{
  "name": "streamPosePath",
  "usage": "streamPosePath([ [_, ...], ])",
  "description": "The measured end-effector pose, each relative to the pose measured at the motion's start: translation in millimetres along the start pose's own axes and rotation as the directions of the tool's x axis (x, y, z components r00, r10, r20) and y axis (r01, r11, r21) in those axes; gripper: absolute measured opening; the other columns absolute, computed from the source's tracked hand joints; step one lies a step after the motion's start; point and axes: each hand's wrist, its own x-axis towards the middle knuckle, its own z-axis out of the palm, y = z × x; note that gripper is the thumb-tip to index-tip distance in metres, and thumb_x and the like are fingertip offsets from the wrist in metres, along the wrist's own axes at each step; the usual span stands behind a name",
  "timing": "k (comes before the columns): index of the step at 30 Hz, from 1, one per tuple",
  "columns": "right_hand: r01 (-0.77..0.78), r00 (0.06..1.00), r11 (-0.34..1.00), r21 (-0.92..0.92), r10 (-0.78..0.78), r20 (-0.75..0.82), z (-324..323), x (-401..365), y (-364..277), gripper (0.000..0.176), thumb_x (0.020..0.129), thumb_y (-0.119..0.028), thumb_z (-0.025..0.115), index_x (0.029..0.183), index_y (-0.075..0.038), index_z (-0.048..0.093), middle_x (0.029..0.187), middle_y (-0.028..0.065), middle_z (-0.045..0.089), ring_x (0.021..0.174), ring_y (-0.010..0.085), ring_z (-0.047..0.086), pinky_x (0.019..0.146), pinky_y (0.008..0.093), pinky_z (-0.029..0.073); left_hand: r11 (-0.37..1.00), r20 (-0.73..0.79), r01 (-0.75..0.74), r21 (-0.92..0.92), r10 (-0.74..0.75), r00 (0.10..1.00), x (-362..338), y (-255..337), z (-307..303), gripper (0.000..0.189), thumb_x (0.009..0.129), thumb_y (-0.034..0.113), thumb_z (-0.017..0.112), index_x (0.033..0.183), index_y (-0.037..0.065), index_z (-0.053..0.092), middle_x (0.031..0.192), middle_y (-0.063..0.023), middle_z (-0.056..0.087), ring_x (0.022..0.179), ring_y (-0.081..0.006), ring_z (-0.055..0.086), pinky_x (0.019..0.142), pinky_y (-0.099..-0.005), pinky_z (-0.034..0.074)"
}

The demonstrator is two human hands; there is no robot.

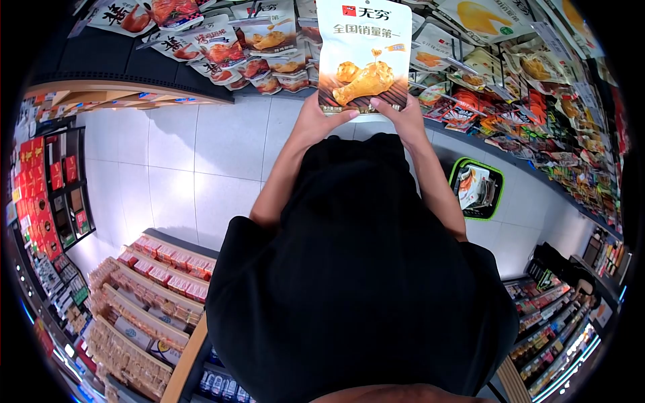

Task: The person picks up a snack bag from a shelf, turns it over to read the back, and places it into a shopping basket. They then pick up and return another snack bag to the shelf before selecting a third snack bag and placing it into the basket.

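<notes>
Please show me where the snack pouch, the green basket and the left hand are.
snack pouch (363, 47): head view, middle of its front.
green basket (455, 178): head view, its left rim.
left hand (321, 124): head view, back of the hand.

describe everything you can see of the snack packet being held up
The snack packet is a flat, glossy pouch, pale on top and orange-brown below, with a red logo, dark Chinese characters and a picture of a golden chicken drumstick. It is held upright, front to the camera, before shelves of other snacks. The left hand and right hand grip its bottom corners, thumbs on the front.
</notes>
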Motion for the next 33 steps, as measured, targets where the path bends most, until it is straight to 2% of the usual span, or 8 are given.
streamPosePath([
  [8, 0.010, 0.999, 0.999, -0.031, -0.011, -0.032, 2.7, 0.9, -0.1, 0.035, 0.079, -0.007, 0.074, 0.109, 0.001, 0.060, 0.103, 0.0061, 0.067, 0.092, 0.0105, 0.061, 0.085, 0.0255, 0.047, 1.000, 0.003, 0.018, -0.021, -0.018, 1.000, -0.9, -1.5, -1.2, 0.048, 0.074, 0.009, 0.078, 0.114, -0.003, 0.055, 0.110, -0.0087, 0.065, 0.099, -0.0127, 0.059, 0.089, -0.0284, 0.047],
  [19, 0.051, 0.994, 0.996, -0.076, -0.058, -0.089, 8.3, -1.5, -2.4, 0.032, 0.079, -0.007, 0.074, 0.107, 0.002, 0.061, 0.102, 0.0069, 0.067, 0.091, 0.0109, 0.062, 0.085, 0.0258, 0.047, 0.998, -0.044, -0.012, 0.060, 0.015, 0.999, -2.0, 7.4, 6.9, 0.043, 0.077, 0.009, 0.075, 0.113, -0.003, 0.056, 0.108, -0.0082, 0.066, 0.098, -0.0120, 0.060, 0.088, -0.0278, 0.046],
  [23, 0.092, 0.987, 0.985, -0.147, -0.110, -0.119, 7.9, -0.6, 2.9, 0.031, 0.079, -0.005, 0.072, 0.107, 0.004, 0.060, 0.101, 0.0074, 0.068, 0.091, 0.0111, 0.063, 0.084, 0.0260, 0.048, 0.996, -0.040, 0.003, 0.092, 0.001, 0.999, -0.2, 1.1, 6.6, 0.041, 0.077, 0.010, 0.075, 0.112, -0.002, 0.057, 0.105, -0.0083, 0.067, 0.098, -0.0121, 0.061, 0.087, -0.0282, 0.046],
  [28, 0.153, 0.975, 0.966, -0.209, -0.182, -0.129, 5.6, 4.6, 13.5, 0.029, 0.079, -0.004, 0.071, 0.105, 0.004, 0.061, 0.098, 0.0078, 0.069, 0.088, 0.0117, 0.065, 0.081, 0.0262, 0.050, 0.984, -0.056, -0.076, 0.160, 0.086, 0.995, 2.1, -1.6, 9.6, 0.038, 0.080, 0.015, 0.073, 0.111, -0.002, 0.059, 0.104, -0.0087, 0.068, 0.096, -0.0134, 0.062, 0.086, -0.0290, 0.046],
  [30, 0.195, 0.958, 0.913, -0.358, -0.256, -0.130, 5.1, 5.5, 14.2, 0.028, 0.079, -0.007, 0.072, 0.103, 0.004, 0.062, 0.094, 0.0096, 0.070, 0.086, 0.0139, 0.066, 0.079, 0.0276, 0.050, 0.983, -0.062, -0.075, 0.167, 0.087, 0.994, 2.8, -2.4, 10.6, 0.038, 0.081, 0.016, 0.072, 0.111, -0.002, 0.059, 0.104, -0.0088, 0.068, 0.096, -0.0135, 0.062, 0.086, -0.0290, 0.046],
  [33, 0.187, 0.944, 0.872, -0.453, -0.287, -0.163, 5.9, 6.1, 16.1, 0.029, 0.078, -0.011, 0.073, 0.100, 0.004, 0.062, 0.091, 0.0114, 0.070, 0.084, 0.0164, 0.067, 0.078, 0.0294, 0.050, 0.982, -0.079, -0.069, 0.176, 0.084, 0.993, 3.6, -5.7, 10.8, 0.037, 0.082, 0.017, 0.071, 0.111, -0.002, 0.058, 0.104, -0.0090, 0.068, 0.096, -0.0138, 0.062, 0.086, -0.0289, 0.046],
])
